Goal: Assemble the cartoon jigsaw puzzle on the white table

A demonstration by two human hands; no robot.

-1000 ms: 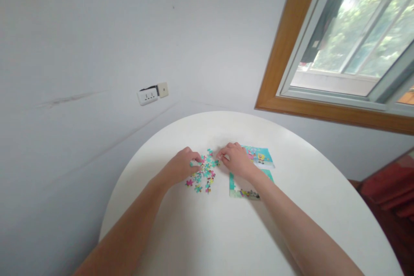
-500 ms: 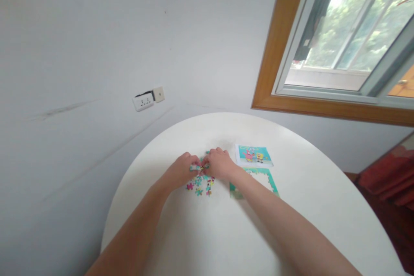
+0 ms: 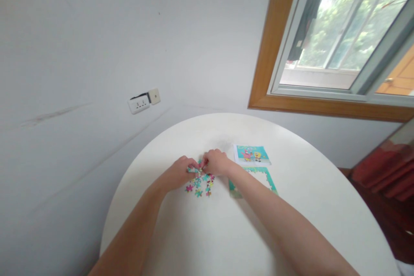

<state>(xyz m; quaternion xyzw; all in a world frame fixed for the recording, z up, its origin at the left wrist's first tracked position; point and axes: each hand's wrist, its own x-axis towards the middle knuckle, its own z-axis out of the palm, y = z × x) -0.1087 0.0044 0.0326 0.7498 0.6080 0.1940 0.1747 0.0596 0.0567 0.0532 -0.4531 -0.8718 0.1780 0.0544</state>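
A loose heap of small jigsaw pieces (image 3: 198, 184), teal, pink and yellow, lies on the white round table (image 3: 200, 233). My left hand (image 3: 180, 173) is at the heap's left side, thumb and fingers closed on what looks like a teal jigsaw piece. Across from it, my right hand (image 3: 216, 162) has its fingertips pinched together at the heap's upper edge; whatever is between them is hidden. The two hands' fingertips almost meet. Right of the heap lies a teal jigsaw frame (image 3: 271, 181) with a white middle, partly covered by my right forearm.
Just beyond the frame lies a picture card (image 3: 252, 155) with a pink and a yellow cartoon figure. A white wall with a power socket (image 3: 139, 104) rises behind the table. To the right are a wood-framed window (image 3: 323, 103) and a red curtain (image 3: 384, 170).
My fingertips have shifted slightly over the heap, and the teal piece at my left fingers sits lower, less clearly visible. The camera view has turned a little to the right.
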